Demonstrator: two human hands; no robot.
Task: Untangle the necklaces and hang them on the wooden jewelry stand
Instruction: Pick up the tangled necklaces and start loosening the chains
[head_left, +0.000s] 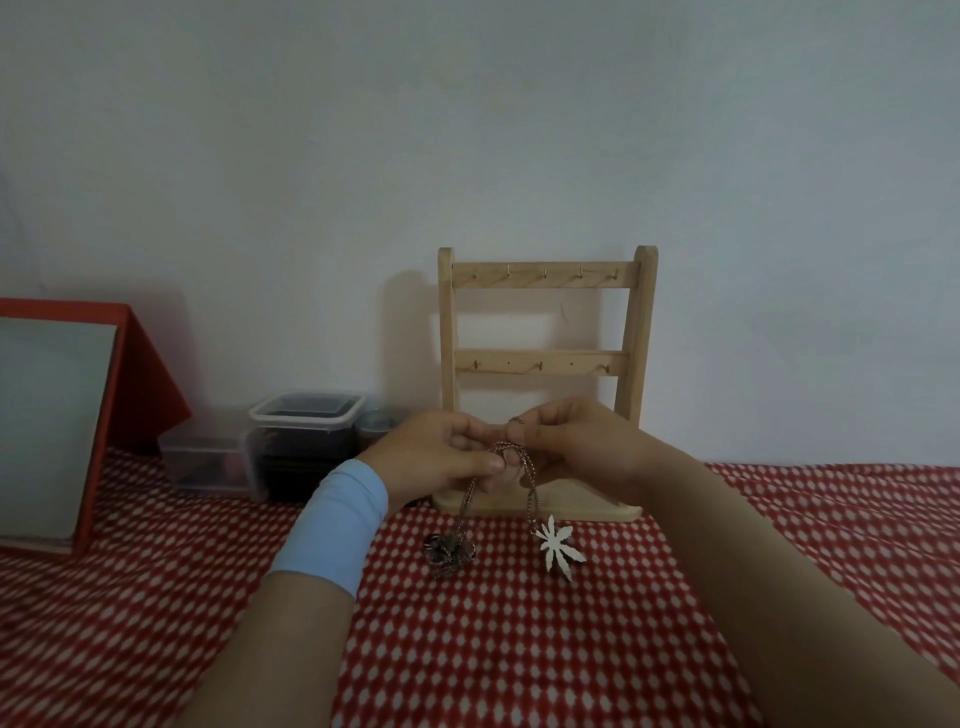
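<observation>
Chain (531, 493) pinched by left hand (441, 454) and right hand (571, 441); leaf pendant (558, 545) suspended at 5 o'clock of hands.

A: Left side, anything worn?
B: A wide light-blue wristband (335, 525), plain smooth fabric, snug round the wrist just behind the left hand (441, 452). The left forearm (270, 649) below it is bare.
A: Right side?
B: The right forearm (753, 545) is bare down to the frame edge. The right hand (576, 441) is bare too. There's a small loop (515, 420) at one fingertip, too blurred to tell if it's a ring.
</observation>
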